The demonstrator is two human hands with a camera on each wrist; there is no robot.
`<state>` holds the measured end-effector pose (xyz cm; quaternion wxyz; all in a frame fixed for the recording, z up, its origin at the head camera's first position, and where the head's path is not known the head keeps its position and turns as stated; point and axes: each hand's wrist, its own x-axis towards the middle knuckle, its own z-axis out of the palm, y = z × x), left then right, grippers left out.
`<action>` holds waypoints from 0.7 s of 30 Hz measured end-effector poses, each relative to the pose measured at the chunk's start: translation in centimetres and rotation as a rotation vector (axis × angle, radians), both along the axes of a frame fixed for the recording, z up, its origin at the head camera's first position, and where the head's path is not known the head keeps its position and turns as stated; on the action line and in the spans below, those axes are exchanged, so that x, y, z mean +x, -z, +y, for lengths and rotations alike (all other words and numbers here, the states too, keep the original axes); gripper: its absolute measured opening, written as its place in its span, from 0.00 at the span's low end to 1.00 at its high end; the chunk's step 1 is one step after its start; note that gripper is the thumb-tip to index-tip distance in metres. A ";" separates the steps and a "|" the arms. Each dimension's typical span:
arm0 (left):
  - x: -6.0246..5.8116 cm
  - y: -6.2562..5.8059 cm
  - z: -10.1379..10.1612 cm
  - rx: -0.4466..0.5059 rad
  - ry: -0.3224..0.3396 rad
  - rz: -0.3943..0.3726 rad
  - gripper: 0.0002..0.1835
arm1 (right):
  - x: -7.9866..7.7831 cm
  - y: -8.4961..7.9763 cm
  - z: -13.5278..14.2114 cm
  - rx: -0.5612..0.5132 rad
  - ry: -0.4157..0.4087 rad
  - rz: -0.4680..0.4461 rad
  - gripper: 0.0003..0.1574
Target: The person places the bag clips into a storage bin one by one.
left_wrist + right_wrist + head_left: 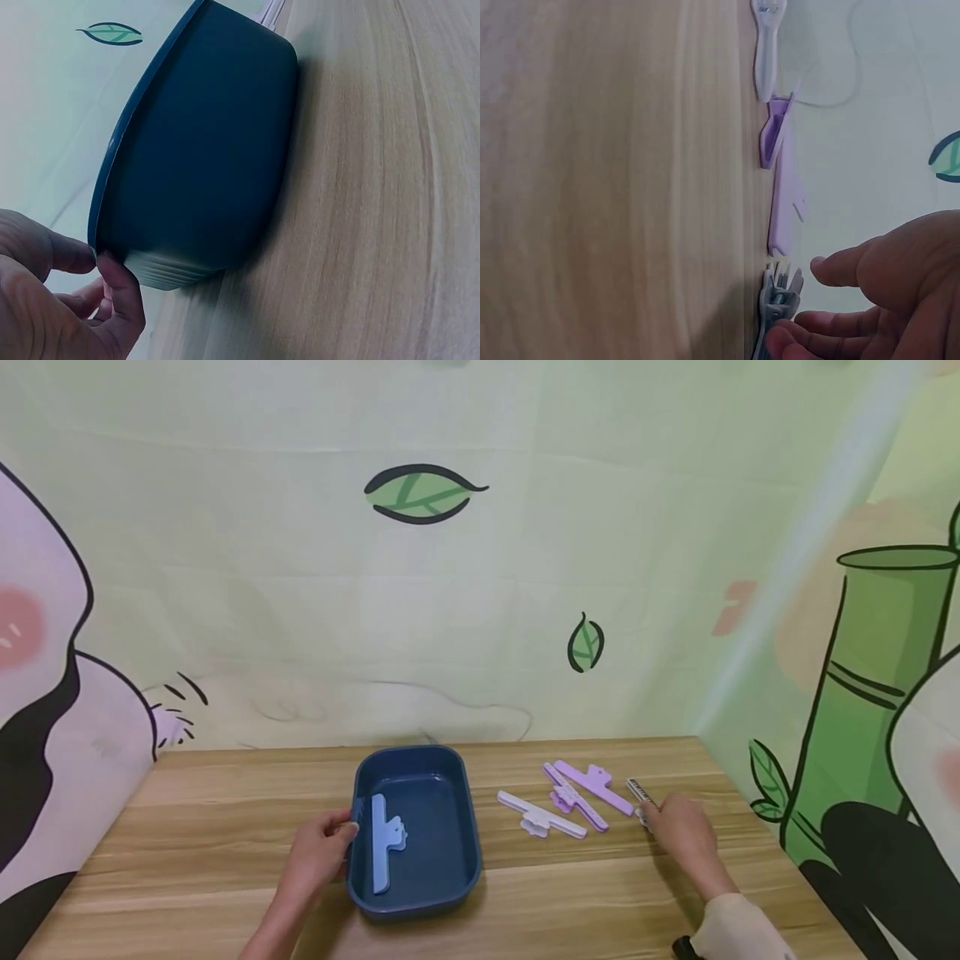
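Observation:
My left hand [318, 852] pinches the left rim of a dark blue plastic tray [435, 906] between thumb and fingers, also seen in the left wrist view. Inside the tray, along its left side, lies a light blue bag clip [381, 847]. Over at the right, my right hand [681, 835] is at a grey bag clip [639, 791], partly hidden by the hand. In the right wrist view the thumb [840, 268] stands apart from this grey clip, while the fingers [784, 341] touch its lower part.
Between the tray and my right hand lie a white clip [558, 822], a patterned purple clip [592, 810] and a plain purple clip [611, 795], the purple two close together. A printed cloth backdrop [450, 610] rises behind the wooden table [225, 827].

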<state>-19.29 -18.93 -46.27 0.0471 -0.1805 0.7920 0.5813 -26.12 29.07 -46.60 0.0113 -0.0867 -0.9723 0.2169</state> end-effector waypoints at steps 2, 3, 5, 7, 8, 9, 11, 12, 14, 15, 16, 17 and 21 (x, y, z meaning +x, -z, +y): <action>0.0 0.0 0.0 -0.002 -0.003 0.000 0.22 | -0.2 0.2 0.0 0.033 0.008 -0.012 0.29; 0.1 0.0 0.1 -0.003 -0.003 0.000 0.21 | -0.3 0.2 0.0 0.052 0.004 -0.015 0.29; 0.1 0.0 0.1 -0.006 -0.007 -0.005 0.21 | -0.5 0.3 0.0 0.080 -0.001 -0.020 0.30; 0.1 0.0 0.1 -0.008 -0.011 -0.013 0.21 | -0.6 0.4 0.0 0.106 -0.015 -0.017 0.30; 0.2 0.0 0.2 -0.010 -0.011 -0.017 0.21 | -0.7 0.4 -0.1 0.112 -0.020 -0.021 0.30; 0.2 0.0 0.2 -0.011 -0.010 -0.019 0.22 | -0.8 0.4 -0.1 0.122 -0.024 -0.022 0.31; 0.2 0.0 0.2 -0.012 -0.012 -0.028 0.22 | -1.0 0.4 -0.2 0.137 -0.031 -0.020 0.31; 0.2 -0.1 0.2 -0.011 -0.010 -0.029 0.22 | -1.0 0.4 -0.2 0.143 -0.033 -0.020 0.31; 0.2 -0.1 0.2 -0.010 -0.008 -0.029 0.22 | -1.3 0.4 -0.3 0.162 -0.036 -0.014 0.31; 0.2 -0.1 0.2 -0.007 -0.007 -0.028 0.22 | -1.4 0.4 -0.3 0.173 -0.039 -0.006 0.31; 0.2 -0.1 0.2 -0.005 -0.006 -0.030 0.22 | -1.5 0.5 -0.3 0.178 -0.042 -0.003 0.31; 0.2 -0.1 0.1 -0.006 -0.006 -0.030 0.22 | -1.6 0.5 -0.3 0.181 -0.042 -0.001 0.31; 0.2 -0.2 0.1 -0.003 -0.003 -0.027 0.22 | -2.2 0.7 -0.2 0.174 -0.027 -0.001 0.29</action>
